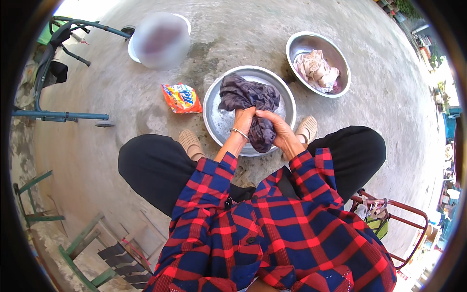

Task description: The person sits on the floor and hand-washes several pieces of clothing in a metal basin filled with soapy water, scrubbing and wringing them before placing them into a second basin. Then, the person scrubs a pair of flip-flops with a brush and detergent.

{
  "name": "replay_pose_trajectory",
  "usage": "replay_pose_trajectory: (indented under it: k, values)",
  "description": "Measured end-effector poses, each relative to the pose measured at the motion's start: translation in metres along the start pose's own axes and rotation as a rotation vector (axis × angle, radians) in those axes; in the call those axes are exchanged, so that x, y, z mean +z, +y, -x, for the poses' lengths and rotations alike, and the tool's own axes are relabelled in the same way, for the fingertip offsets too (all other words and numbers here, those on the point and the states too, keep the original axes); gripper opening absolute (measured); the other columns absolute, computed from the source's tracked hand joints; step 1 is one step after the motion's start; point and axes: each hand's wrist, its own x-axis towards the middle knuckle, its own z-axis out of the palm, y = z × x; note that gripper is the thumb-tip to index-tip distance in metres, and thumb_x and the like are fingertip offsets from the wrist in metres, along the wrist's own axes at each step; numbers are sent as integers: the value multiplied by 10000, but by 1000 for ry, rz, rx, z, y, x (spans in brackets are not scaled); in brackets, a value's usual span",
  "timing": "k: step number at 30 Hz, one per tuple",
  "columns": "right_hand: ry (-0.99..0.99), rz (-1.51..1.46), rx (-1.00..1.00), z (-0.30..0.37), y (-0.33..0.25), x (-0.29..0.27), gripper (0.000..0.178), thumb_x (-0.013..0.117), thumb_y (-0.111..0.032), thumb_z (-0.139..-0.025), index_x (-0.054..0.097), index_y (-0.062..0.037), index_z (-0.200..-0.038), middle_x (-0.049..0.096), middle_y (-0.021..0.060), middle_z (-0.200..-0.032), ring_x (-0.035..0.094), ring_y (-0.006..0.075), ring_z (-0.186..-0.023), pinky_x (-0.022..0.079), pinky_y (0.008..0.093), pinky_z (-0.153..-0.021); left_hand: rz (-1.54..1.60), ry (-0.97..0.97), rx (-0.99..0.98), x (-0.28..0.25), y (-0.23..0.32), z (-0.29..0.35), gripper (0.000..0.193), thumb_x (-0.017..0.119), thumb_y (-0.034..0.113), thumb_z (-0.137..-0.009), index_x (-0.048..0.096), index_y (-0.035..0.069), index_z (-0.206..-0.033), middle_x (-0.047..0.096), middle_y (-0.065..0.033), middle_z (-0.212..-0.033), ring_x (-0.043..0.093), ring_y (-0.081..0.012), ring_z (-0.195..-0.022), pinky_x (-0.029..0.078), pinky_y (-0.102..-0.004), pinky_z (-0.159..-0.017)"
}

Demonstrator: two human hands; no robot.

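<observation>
Both hands grip a wet, dark purple-grey cloth [250, 92] over a round metal basin [209, 114] with soapy water in it. My left hand [244, 120], with a bracelet at the wrist, is closed on the middle of the cloth. Close beside it, my right hand [279, 127] is closed round the near part, which bulges out between the two hands. The far part of the cloth spreads across the basin. What kind of garment it is, I cannot tell.
An orange detergent bag [182, 99] lies left of the basin. Farther left is a white tub [134, 50], its contents blurred. A second metal basin [296, 44] at the right holds pale clothes [318, 70]. A blue metal frame [73, 116] on wheels stands at the left.
</observation>
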Motion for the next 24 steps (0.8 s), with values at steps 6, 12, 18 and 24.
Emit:
replay_pose_trajectory:
  k: [6,12,18,24]
  values:
    - [-33,-79,40,8,-4,6,236,702,-87,-728,619,-24,-940,660,97,-909,651,205,-798,532,331,-767,-1316,122,-1,-23,32,-30,742,607,530,-689,533,4,-1207,501,-276,-1222,475,-393,-1124,366,-389,-968]
    - [-173,-323,49,9,-6,10,280,664,-64,-733,578,23,-985,648,148,-926,655,248,-783,548,372,-751,66,8,-163,-58,62,-20,962,563,737,-671,362,87,-1350,430,-93,-1317,309,-288,-1286,180,-626,-1001]
    - [-353,-517,105,22,-4,36,341,616,-100,-761,538,54,-1056,630,175,-978,640,271,-859,538,389,-796,-27,-110,303,-51,6,-11,975,495,708,-753,181,76,-1426,269,-90,-1438,255,-275,-1330,150,-423,-1109]
    - [-260,-478,168,24,1,31,340,632,-127,-757,543,37,-1042,632,163,-982,641,265,-819,547,358,-754,502,-213,49,-53,53,-30,778,572,569,-797,345,84,-1362,406,-129,-1364,367,-319,-1263,286,-447,-1068]
